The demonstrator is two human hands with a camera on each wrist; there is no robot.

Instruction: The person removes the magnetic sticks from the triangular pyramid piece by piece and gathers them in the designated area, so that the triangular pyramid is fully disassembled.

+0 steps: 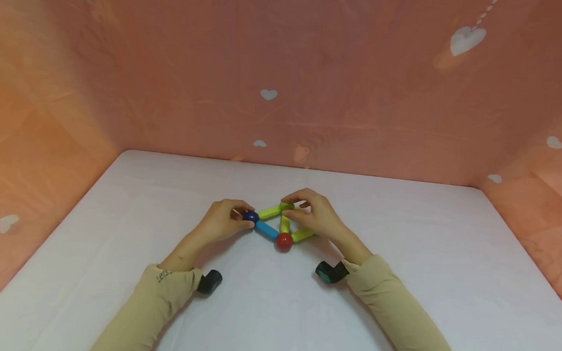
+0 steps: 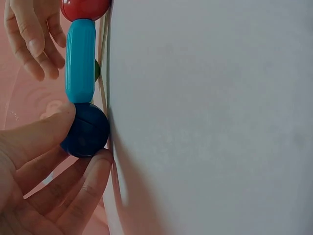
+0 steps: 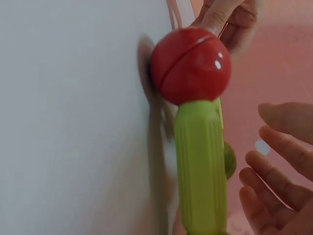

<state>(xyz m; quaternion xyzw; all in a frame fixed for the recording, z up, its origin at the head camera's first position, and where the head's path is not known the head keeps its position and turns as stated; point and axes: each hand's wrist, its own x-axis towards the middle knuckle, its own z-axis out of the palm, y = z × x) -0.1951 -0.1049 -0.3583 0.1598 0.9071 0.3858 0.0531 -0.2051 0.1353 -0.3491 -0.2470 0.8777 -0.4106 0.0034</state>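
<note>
Dark blue for the ball at the left corner of a joined triangle on the desk, between the two hands. From that corner, to a green ball at the back along the rear yellow-green stick, and to a red ball at the front along a light-blue stick. Between green and red, the middle yellow-green stick. Off the red ball to the right, an outer yellow-green stick, with its far end hidden by the right grip in the head view.

With the left grip, pinching the dark blue ball, thumb against fingers. With the right grip, loosely spread near the green ball, seemingly holding nothing; cannot tell a light touch there from a small gap.

For good handling, hold the dark blue ball by its round sides, clear of the stick ends, to avoid prising a joint apart. Bring right thumb and fingers to opposite sides of the green ball before applying any force. Press along each stick rather than across, probably safer for the joints. Move all three corners together, slowly and close to the desk. Mind the outer yellow-green stick, likely to swing about the red ball if brushed by the right palm.
</note>
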